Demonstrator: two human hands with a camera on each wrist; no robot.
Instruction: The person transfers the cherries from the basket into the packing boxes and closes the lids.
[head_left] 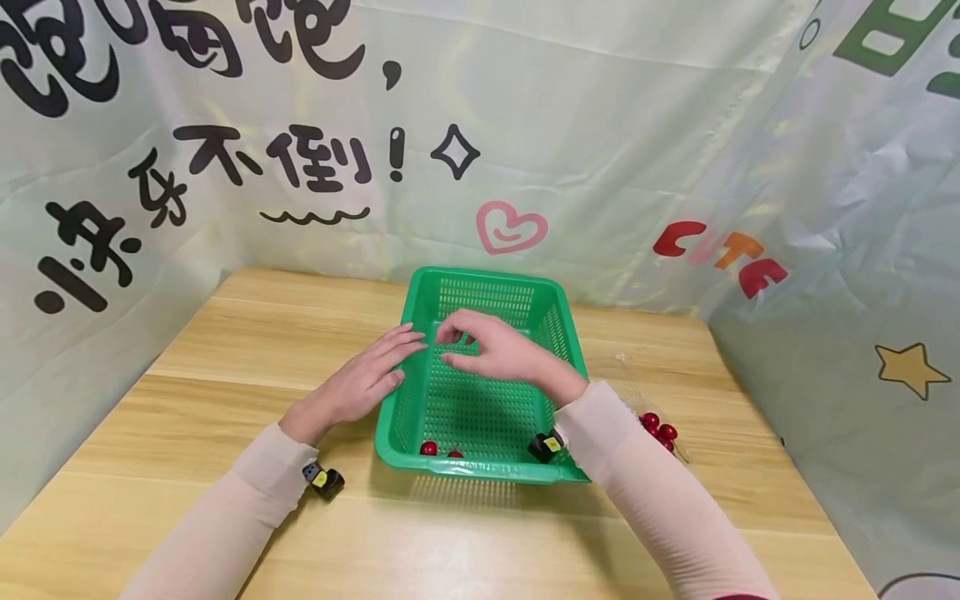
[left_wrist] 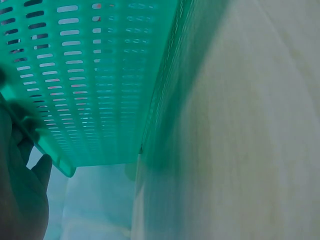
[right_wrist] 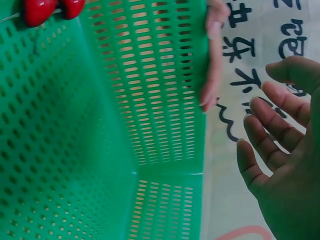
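Over perforated green basket [head_left: 558, 312]; right hand [head_left: 498, 350]

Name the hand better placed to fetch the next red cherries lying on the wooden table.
Right hand: the red cherries lie beside its forearm, while the left hand rests on the green plastic basket's opposite wall.

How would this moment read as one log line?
left hand: steadies green basket rim | right hand: open above basket, holding nothing | cherries: inside basket
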